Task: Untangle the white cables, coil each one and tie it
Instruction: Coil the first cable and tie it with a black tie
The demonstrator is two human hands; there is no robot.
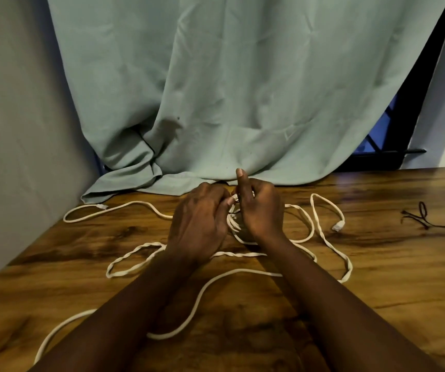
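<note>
White cables point(243, 270) sprawl over the wooden table point(393, 267), and both hands work at one spot among them. The left hand point(200, 224) has its fingers curled, and its fingertips point(228, 202) pinch a short bit of cable right where they meet the right hand point(263, 213). The right hand's fingers are curled as well and seem to grip the small coil point(232, 224) that sits between the two palms. Only its forefinger point(240, 177) sticks straight up, clear of the cable. The hands hide how many turns the coil has.

Loose cable runs out from under the fingers on every side. To the left of the left fingers a long loop stretches away and ends in the left plug point(102, 206). Nearer the person than the fingers, a twisted pair of strands point(135, 253) passes under the left wrist. To the right of the right fingers lie more loops, one ending in the right plug point(338, 226). Another strand curves beneath both forearms.

Well to the right of the fingers, apart from the white loops, a thin dark cord point(422, 214) lies on the wood. Just beyond the fingertips a pale green curtain point(243, 89) hangs down to the table, its hem bunched to the left.
</note>
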